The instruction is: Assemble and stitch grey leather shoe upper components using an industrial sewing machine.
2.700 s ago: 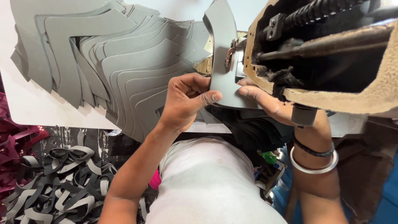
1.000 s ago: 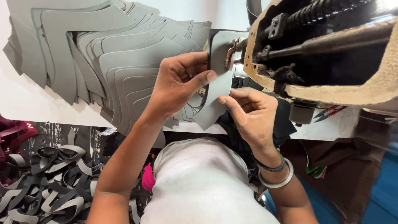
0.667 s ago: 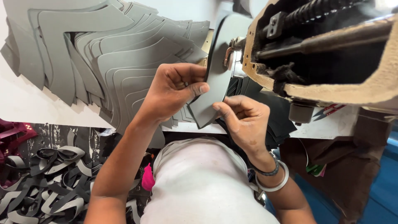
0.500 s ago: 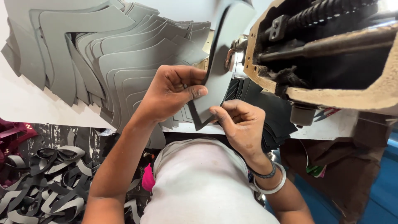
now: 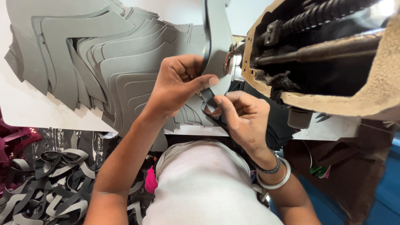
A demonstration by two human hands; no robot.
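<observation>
My left hand (image 5: pixel 177 85) pinches a curved grey cut piece (image 5: pixel 218 37) with a dark edge, thumb pressed on it. The piece rises upright past the sewing machine's needle area (image 5: pixel 230 58). My right hand (image 5: pixel 241 114) grips the lower end of the same piece, where a dark strip (image 5: pixel 207 98) runs along it. Both hands meet just left of the sewing machine head (image 5: pixel 325 58).
A fanned stack of grey cut pieces (image 5: pixel 100 62) covers the white table (image 5: pixel 29 108) on the left. Sewn grey and black pieces (image 5: pixel 46 183) lie heaped on the floor at lower left. A brown cloth (image 5: pixel 346 166) hangs at lower right.
The grey piece has swung from lying flat at the machine to standing upright. My right hand slid down and left along it to its lower end.
</observation>
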